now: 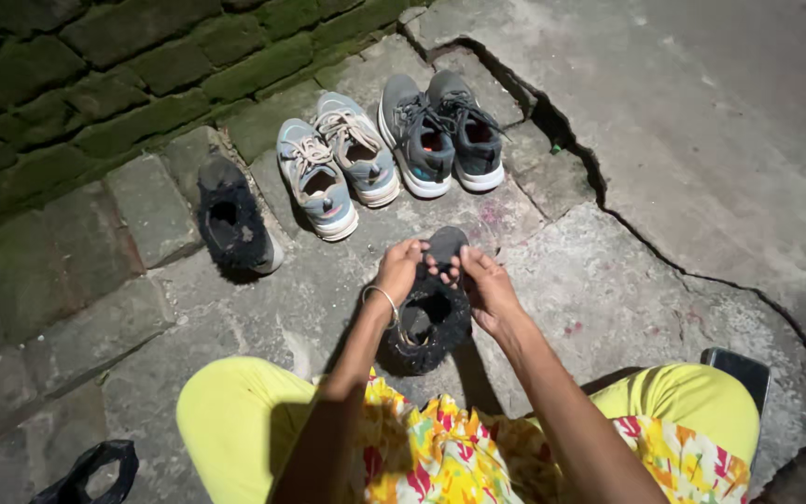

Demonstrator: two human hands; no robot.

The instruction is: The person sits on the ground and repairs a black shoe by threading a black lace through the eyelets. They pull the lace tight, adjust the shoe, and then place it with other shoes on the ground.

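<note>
Lone shoe (232,224): black, fuzzy, lying far left by the mossy brick wall (95,84), well apart from its mate.
Two sneaker pairs (394,149): lined up on cracked stone paving (608,280), toes toward the camera.
Left hand (398,269): closed on the held shoe (431,308), pinching its upper at the front.
Right hand (487,287): gripping the same spot, fingertips touching the left's.
Held shoe: between the knees, long axis running away from the wearer, toe pointing toward the sneakers.
Risk: likely slip from a fingertip-only pinch; heel could drop onto the stone.
</note>
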